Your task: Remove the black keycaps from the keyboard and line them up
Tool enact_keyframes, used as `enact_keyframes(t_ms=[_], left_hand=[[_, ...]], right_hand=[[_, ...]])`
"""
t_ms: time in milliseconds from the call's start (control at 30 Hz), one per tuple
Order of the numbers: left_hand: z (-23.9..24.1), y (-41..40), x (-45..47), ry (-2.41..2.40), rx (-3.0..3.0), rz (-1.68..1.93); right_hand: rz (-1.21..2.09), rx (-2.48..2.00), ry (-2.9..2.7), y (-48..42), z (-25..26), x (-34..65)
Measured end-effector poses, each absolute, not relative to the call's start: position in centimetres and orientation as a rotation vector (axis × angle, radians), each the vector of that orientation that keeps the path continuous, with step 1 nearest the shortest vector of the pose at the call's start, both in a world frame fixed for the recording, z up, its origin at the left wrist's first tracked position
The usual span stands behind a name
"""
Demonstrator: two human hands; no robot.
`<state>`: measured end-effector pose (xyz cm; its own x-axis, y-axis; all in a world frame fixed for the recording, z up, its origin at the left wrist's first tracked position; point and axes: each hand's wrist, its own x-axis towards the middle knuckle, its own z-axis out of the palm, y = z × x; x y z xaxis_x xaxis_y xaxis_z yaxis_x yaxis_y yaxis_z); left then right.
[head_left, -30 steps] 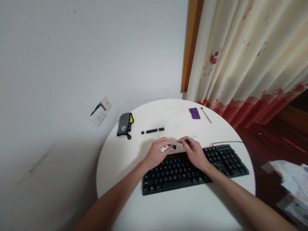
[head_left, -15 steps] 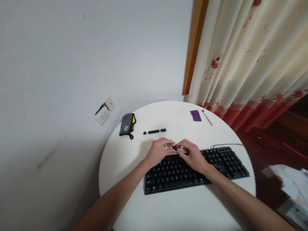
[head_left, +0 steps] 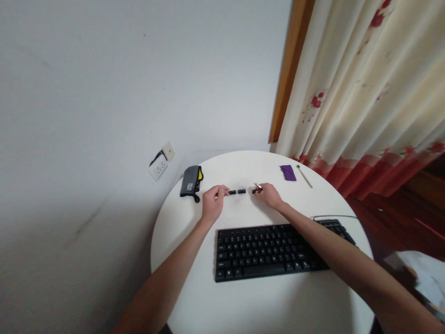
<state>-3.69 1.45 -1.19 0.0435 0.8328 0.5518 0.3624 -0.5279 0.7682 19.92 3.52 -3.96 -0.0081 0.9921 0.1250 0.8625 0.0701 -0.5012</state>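
A short row of black keycaps lies on the white round table, beyond the black keyboard. At the row's right end my right hand is closed, with its fingertips on a single keycap at the table top. A thin, shiny metal tool sticks out from the same fingers; its exact kind is too small to make out. My left hand is pinched at the left end of the row, covering some keycaps. Whether anything sits between its fingertips is hidden.
A grey pouch with a yellow patch stands at the table's left edge. Toward the back right lie a purple cloth pouch and a slim brush-like stick. The keyboard's cable runs behind it. A wall borders the table.
Both hands have moved from above the keyboard to the keycap row. They have parted, the left to the row's left end, the right setting a keycap at its right end.
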Motion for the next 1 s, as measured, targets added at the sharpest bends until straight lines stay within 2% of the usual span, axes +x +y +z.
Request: enact_keyframes(t_ms=[300, 1000], left_hand=[[-1.7, 2.3, -4.2, 1.236, 1.924, 1.505], [-1.4, 2.1, -4.2, 1.232, 1.937, 1.489]], right_hand=[[0.439, -1.87, -1.946, 5.7, -5.3, 18.4], [0.443, -1.89, -1.957, 5.6, -4.9, 17.9]])
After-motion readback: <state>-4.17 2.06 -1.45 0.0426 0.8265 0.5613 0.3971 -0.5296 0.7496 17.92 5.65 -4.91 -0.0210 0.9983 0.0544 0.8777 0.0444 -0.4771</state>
